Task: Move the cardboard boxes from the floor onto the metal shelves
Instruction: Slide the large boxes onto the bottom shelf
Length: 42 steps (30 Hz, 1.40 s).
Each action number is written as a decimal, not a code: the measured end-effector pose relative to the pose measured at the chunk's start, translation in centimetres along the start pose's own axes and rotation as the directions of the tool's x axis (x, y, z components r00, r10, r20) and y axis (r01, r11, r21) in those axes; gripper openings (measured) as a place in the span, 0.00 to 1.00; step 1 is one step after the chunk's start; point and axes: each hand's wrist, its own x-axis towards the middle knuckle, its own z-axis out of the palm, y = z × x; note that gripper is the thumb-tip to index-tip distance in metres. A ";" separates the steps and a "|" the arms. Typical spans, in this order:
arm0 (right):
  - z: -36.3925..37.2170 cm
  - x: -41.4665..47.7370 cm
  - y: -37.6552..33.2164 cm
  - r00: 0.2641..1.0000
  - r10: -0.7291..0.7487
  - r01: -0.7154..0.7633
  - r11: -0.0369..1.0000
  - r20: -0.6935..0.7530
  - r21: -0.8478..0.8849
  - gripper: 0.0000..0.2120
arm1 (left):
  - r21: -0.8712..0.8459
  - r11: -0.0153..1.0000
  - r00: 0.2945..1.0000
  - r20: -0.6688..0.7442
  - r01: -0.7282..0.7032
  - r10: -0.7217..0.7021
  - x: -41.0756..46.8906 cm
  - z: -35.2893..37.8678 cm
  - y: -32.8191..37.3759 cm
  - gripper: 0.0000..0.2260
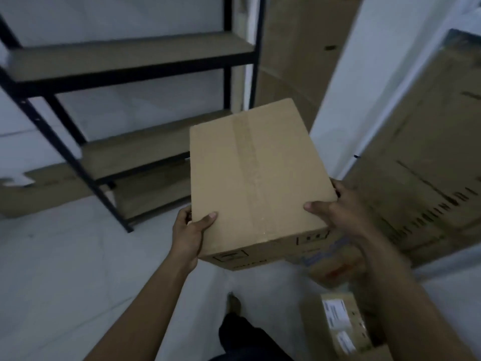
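While both hands carry the box (256, 178) clear of the floor, it sits at about 1 o'clock from the wearer, its far end tipped toward the shelves (130, 58) at 11 o'clock. The left hand (188, 237) clamps the near left corner, thumb curled over the top and fingers hidden down the side; the right hand (335, 211) closes on the near right corner, thumb on top and fingers wrapped round the edge. Both holds are at the near end only (nothing visibly supports the far end), so a heavy box could pivot down and slip from the thumbs. The black post (256, 48) stands just beyond the box at 12 o'clock, and a swing left may clip it. More boxes (341, 324) lie at 5 o'clock by the foot (234, 304), a likely trip when stepping.
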 end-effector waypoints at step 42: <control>51.7 37.3 -11.8 0.723 0.041 -0.044 0.999 0.690 -0.014 0.65 | 0.035 0.992 0.813 -0.577 0.118 -0.076 42.2 -29.8 20.5 0.20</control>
